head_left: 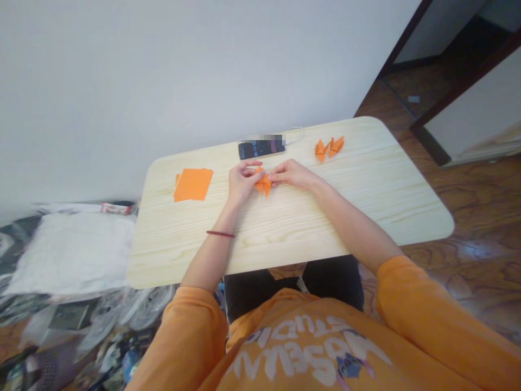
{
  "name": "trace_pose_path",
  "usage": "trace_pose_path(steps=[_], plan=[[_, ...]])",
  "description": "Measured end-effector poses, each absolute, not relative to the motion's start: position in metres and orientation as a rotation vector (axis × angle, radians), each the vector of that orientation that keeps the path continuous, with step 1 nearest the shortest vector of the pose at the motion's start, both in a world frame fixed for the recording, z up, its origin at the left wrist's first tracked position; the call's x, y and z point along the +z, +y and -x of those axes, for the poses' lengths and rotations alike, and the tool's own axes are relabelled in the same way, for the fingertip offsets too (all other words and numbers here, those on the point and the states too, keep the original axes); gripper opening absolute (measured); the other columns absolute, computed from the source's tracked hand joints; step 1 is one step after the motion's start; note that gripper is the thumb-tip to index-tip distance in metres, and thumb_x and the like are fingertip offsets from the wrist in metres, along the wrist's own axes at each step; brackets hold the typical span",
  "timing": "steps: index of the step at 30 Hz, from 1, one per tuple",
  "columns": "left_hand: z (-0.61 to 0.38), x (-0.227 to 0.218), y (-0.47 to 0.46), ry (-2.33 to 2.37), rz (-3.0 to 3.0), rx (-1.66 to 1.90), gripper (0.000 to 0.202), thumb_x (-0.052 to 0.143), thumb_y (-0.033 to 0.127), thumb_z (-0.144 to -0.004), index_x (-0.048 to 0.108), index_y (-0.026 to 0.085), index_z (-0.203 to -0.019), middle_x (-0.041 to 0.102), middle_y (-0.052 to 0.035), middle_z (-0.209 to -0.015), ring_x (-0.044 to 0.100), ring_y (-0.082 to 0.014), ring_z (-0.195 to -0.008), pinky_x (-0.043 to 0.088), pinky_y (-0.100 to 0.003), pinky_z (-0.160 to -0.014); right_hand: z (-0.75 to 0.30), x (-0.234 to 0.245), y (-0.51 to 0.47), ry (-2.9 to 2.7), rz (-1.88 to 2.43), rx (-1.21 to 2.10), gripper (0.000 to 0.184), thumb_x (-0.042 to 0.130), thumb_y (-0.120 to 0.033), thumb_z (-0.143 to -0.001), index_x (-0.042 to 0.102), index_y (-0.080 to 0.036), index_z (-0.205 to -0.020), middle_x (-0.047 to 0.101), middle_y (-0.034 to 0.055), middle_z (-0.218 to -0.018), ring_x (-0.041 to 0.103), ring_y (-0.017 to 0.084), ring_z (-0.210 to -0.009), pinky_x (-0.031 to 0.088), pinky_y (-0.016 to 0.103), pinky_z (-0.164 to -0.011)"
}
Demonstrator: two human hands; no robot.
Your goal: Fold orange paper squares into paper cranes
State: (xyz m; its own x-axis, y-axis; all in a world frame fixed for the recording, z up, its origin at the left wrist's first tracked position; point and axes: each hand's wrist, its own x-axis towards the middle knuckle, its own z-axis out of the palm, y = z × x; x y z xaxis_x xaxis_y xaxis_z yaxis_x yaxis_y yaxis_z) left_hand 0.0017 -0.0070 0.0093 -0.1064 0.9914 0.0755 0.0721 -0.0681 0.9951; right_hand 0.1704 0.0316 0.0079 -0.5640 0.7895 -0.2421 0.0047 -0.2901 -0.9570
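Together, a person's left hand (pixel 243 182) and right hand (pixel 291 174) pinch a folded paper (pixel 264 183), orange and pointed, above the middle of a pale wooden table (pixel 285 231). The left thumb lies on the paper's upper left part, with the fingers curled near it; the right thumb and fingertips close on its right edge. Its finer folds are too small to make out. Just beyond the hands, a phone (pixel 260 150) lies near the table's far edge, light digits on its dark screen, a white cable (pixel 296 141) running from its right end. To the right, two figures (pixel 336 145) of the same orange sit side by side near that edge. Left of the hands, sheets (pixel 193 184) of flat orange paper lie in a slightly uneven stack. A dark red bracelet (pixel 220 234) circles the left wrist, and the person wears an orange shirt (pixel 285 347) with white lettering. A white wall (pixel 183 70) rises behind the table; patterned wooden floor (pixel 480 260) shows at right.
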Motion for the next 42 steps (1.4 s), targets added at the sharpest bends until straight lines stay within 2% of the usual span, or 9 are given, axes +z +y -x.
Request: trace_pose_path(steps=[5,11,17,25,29,42], plan=[[0.002,0.014,-0.009,1.286,-1.332,1.216,0.034,0.079,0.027,-0.061,0.066,0.017,-0.091,0.070,-0.0032,-0.066,0.062,-0.0122,-0.055,0.047,-0.021,-0.053,-0.170,0.007,0.031,-1.464,1.020,1.829,0.018,0.084,-0.025,-0.055,0.074,-0.014,-0.064,0.071,0.0039,-0.064,0.063,0.012,-0.061,0.054,0.025,-0.068],[0.001,0.019,-0.010,1.323,-1.372,1.192,0.029,0.078,0.022,-0.060,0.065,0.016,-0.085,0.065,-0.0017,-0.059,0.054,-0.0097,-0.048,0.039,-0.019,-0.046,-0.170,0.011,0.028,-1.461,1.063,1.801,0.016,0.083,-0.024,-0.054,0.073,-0.014,-0.062,0.070,0.0043,-0.062,0.063,0.012,-0.059,0.054,0.024,-0.068],[0.000,0.015,-0.009,1.324,-1.364,1.223,0.027,0.077,0.026,-0.062,0.064,0.017,-0.084,0.066,-0.0014,-0.061,0.055,-0.0099,-0.048,0.039,-0.020,-0.046,-0.170,0.011,0.029,-1.459,1.096,1.730,0.014,0.081,-0.021,-0.053,0.071,-0.013,-0.059,0.068,0.0032,-0.056,0.060,0.011,-0.056,0.051,0.022,-0.062],[0.001,0.006,-0.004,1.313,-1.248,1.409,0.021,0.076,0.028,-0.062,0.063,0.017,-0.075,0.068,-0.0012,-0.068,0.065,-0.0122,-0.062,0.049,-0.021,-0.058,-0.167,0.012,0.028,-1.204,0.985,1.803,0.020,0.082,-0.022,-0.057,0.068,-0.012,-0.068,0.069,0.0035,-0.066,0.062,0.010,-0.060,0.053,0.024,-0.066],[0.000,0.004,-0.001,1.357,-1.199,1.529,0.023,0.077,0.027,-0.061,0.058,0.018,-0.069,0.066,0.0006,-0.066,0.062,-0.0098,-0.059,0.048,-0.021,-0.057,-0.166,0.012,0.028,-1.139,0.968,1.797,0.027,0.083,-0.023,-0.055,0.066,-0.014,-0.075,0.071,0.0027,-0.070,0.066,0.013,-0.066,0.055,0.026,-0.066],[-0.004,0.006,-0.007,1.301,-1.348,1.477,0.021,0.075,0.024,-0.065,0.055,0.018,-0.068,0.065,-0.0006,-0.072,0.064,-0.0108,-0.068,0.052,-0.023,-0.067,-0.165,0.015,0.026,-1.145,1.116,1.663,0.029,0.087,-0.020,-0.049,0.068,-0.013,-0.070,0.071,0.0036,-0.066,0.064,0.012,-0.061,0.053,0.023,-0.064]])
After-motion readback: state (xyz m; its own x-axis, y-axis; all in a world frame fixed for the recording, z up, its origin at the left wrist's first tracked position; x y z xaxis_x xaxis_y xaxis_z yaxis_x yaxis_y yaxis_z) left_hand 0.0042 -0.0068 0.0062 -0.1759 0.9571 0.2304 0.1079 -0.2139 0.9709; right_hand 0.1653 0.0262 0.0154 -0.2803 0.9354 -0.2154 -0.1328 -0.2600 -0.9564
